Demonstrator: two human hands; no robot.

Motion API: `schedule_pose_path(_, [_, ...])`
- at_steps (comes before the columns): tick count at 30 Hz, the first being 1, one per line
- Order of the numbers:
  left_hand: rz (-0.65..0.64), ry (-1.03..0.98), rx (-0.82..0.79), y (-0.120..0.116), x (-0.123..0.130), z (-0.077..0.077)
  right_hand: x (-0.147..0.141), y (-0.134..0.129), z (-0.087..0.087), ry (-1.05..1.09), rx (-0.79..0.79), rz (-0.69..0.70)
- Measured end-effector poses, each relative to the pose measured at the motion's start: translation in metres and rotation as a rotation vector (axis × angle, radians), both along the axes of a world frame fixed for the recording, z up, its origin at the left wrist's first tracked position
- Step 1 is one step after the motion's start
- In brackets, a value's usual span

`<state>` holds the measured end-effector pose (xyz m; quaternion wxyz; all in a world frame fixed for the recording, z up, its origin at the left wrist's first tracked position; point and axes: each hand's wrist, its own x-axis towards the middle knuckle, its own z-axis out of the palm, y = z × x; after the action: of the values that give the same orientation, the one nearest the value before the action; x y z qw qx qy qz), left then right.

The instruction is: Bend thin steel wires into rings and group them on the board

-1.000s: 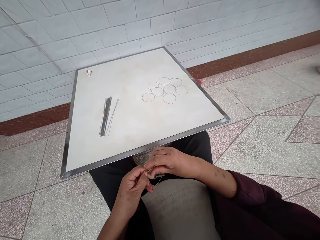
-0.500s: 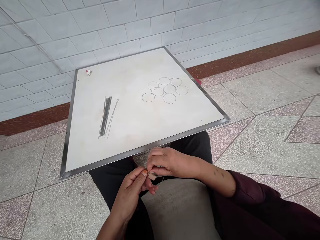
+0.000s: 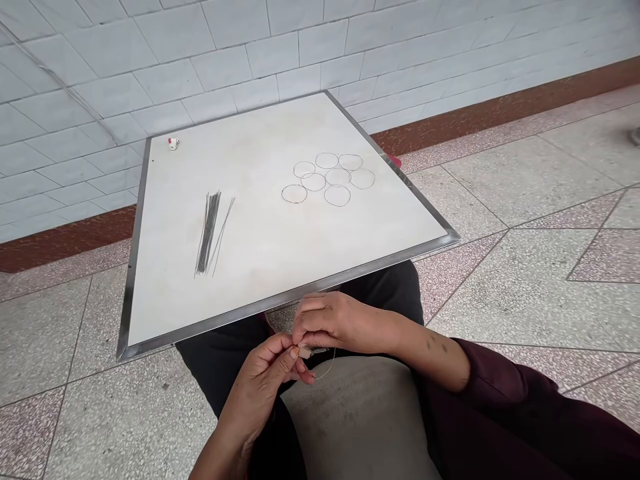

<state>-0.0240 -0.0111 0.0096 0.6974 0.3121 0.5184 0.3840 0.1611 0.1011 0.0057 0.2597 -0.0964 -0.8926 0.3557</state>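
Over my lap, just below the table's front edge, my left hand (image 3: 267, 373) pinches a thin wire (image 3: 331, 368) between thumb and finger. My right hand (image 3: 325, 323) is closed on the same wire, its fingertips touching those of my left hand. The wire bows out in a curve to the right, under my right hand. A small tan piece (image 3: 305, 352) shows between the hands; what it is, I cannot tell. Several wire rings (image 3: 337, 195) lie on the right half of the table, and a bundle of straight wires (image 3: 207, 233) lies on the left.
The white table (image 3: 260, 247) has a metal rim and stands against a tiled wall (image 3: 270, 47). A small white and red object (image 3: 173, 143) sits at its far left corner. Two or so loose wires lie beside the bundle. Speckled floor tiles surround the table.
The wire's curve between my hands now shows wider and further right. My left thumb has shifted slightly right, closer to my right fingertips. The whole view has moved a little.
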Motion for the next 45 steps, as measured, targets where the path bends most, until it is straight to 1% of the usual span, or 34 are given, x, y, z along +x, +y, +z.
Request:
schedule_pose_path(6, [-0.042,0.092,0.001,0.002,0.003,0.005,0.002,0.001,0.002,-0.034,0.070,0.042])
schedule_pose_path(13, [-0.046,0.075,-0.001,0.003,0.003,0.009,0.004,0.002,0.008,-0.038,0.134,0.060])
schedule_pose_path(20, [-0.042,0.046,-0.017,0.000,0.001,0.006,0.005,0.001,0.011,-0.054,0.154,0.078])
schedule_pose_path(27, [-0.019,0.059,-0.020,0.000,0.002,0.006,0.004,0.000,0.013,-0.060,0.108,0.078])
schedule_pose_path(30, [0.059,0.044,-0.024,-0.001,0.004,0.005,0.003,-0.002,0.013,-0.031,-0.004,0.044])
schedule_pose_path(32, [0.147,0.007,-0.037,-0.001,0.006,0.005,0.003,-0.004,0.013,-0.028,-0.101,0.006])
schedule_pose_path(34, [0.238,-0.041,-0.049,0.000,0.010,0.005,0.003,-0.007,0.012,-0.050,-0.139,-0.051])
schedule_pose_path(36, [0.312,-0.087,-0.050,0.001,0.015,0.005,0.001,-0.011,0.010,-0.073,-0.104,-0.115])
schedule_pose_path(38, [0.373,-0.137,-0.046,0.003,0.019,0.005,-0.001,-0.013,0.008,-0.088,-0.038,-0.134])
schedule_pose_path(41, [0.436,-0.216,-0.058,0.004,0.022,0.004,-0.003,-0.014,0.008,-0.115,0.016,-0.085])
schedule_pose_path(45, [0.452,-0.245,-0.084,0.004,0.023,0.003,-0.003,-0.012,0.011,-0.129,-0.022,-0.040])
